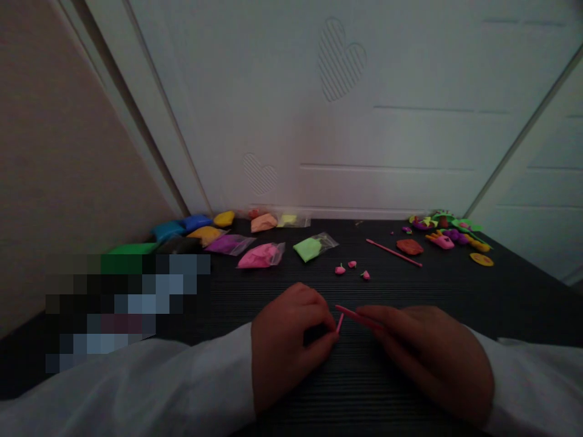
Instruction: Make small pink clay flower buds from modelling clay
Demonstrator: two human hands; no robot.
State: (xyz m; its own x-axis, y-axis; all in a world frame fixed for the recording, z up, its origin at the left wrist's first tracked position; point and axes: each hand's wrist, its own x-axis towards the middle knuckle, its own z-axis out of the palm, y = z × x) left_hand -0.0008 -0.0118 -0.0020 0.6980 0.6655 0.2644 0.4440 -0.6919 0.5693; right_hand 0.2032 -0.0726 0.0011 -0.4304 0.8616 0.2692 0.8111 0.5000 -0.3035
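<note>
Pink strip (340, 323), seemingly unshaped, is pinched by the left hand (295, 346), fingers of the right hand (432, 358) pinch a tool (351, 314), and three buds (339, 271) at twelve o'clock look finished.

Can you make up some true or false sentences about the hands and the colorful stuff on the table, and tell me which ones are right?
1. The right hand holds a pink stick. True.
2. Both hands are empty. False: the left hand pinches a short pink strip.
3. Just one small pink piece lies beyond the hands. False: three small pink pieces lie there.
4. A clear bag has light green stuff inside. True.
5. The white panel at the back is decorated with stars. False: it has striped hearts.
</note>
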